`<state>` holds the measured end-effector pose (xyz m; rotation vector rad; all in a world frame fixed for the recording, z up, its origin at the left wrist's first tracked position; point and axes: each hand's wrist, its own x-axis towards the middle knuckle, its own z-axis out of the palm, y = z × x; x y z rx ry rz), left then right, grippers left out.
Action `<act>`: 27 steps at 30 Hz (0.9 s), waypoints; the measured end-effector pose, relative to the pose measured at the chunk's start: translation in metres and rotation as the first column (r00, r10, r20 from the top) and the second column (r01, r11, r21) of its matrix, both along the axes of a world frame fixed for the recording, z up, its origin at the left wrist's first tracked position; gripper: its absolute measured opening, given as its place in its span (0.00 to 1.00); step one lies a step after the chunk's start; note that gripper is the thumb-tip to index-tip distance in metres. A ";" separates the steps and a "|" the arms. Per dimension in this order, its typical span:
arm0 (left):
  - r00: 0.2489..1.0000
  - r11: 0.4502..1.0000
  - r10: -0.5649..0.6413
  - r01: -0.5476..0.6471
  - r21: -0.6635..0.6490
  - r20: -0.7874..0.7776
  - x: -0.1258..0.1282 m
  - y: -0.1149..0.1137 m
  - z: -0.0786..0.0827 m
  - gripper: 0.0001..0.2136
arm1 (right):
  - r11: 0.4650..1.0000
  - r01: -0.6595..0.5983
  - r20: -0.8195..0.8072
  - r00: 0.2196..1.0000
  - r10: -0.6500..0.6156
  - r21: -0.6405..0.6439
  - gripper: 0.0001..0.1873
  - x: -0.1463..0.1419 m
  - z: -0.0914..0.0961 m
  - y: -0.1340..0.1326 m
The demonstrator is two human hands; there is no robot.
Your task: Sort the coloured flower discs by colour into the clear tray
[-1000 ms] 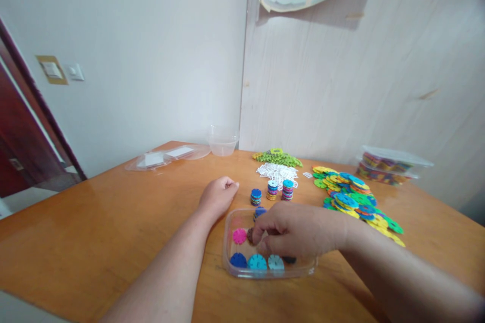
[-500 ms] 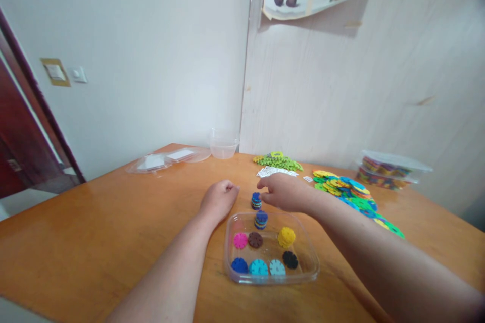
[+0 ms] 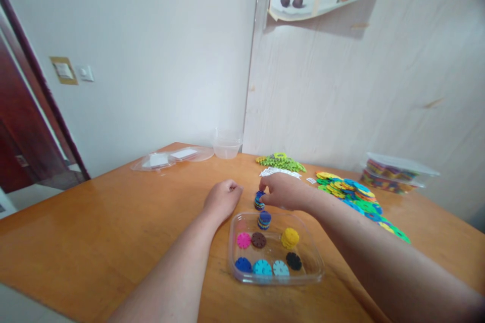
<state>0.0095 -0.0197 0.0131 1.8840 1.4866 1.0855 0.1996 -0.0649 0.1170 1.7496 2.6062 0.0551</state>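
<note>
Beyond the clear plastic container [image 3: 322, 267], a small stack of notched plastic discs [image 3: 258, 202] with a blue one on top stands on the table. My right hand [image 3: 286, 192] has its thumb and forefinger closed at the stack's right side and top. To its left, my left hand [image 3: 223, 199] rests on the table in a loose fist, with nothing showing in it. Another disc stack [image 3: 264, 220] shows at the container's far wall. Inside the container lie a pink disc [image 3: 243, 240], a brown disc [image 3: 258, 240], yellow discs [image 3: 290, 238], a black disc [image 3: 293, 261] and several blue-toned discs [image 3: 262, 267].
Right of my right hand spreads a pile of larger coloured discs [image 3: 356, 194]. Green pieces [image 3: 282, 162] and white paper pieces [image 3: 279, 172] lie behind. Stacked clear boxes [image 3: 394, 174] stand far right. A clear bowl [image 3: 227, 145] and clear lids [image 3: 159, 160] sit at the back left.
My right hand's fingers have come in from beside the far disc stack to close at it. The left hand keeps its place. The whole view has shifted slightly.
</note>
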 end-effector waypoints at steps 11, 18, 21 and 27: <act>1.000 1.000 -0.006 0.006 0.010 -0.030 0.001 0.000 0.000 0.14 | 0.899 -0.307 -0.238 0.941 0.239 -0.313 0.13 -0.012 0.019 -0.057; 0.999 0.999 0.017 -0.019 -0.046 -0.041 0.001 0.003 -0.002 0.14 | 0.803 -0.489 -0.248 0.871 0.425 -0.341 0.17 -0.028 0.011 -0.066; 0.999 0.999 0.013 -0.014 -0.042 -0.039 0.001 0.002 -0.001 0.14 | 0.774 -0.524 -0.237 0.852 0.468 -0.355 0.17 -0.032 0.007 -0.065; 0.998 0.999 0.029 -0.031 -0.038 -0.049 0.001 0.000 0.001 0.13 | 0.752 -0.539 -0.271 0.842 0.467 -0.379 0.18 -0.035 0.006 -0.066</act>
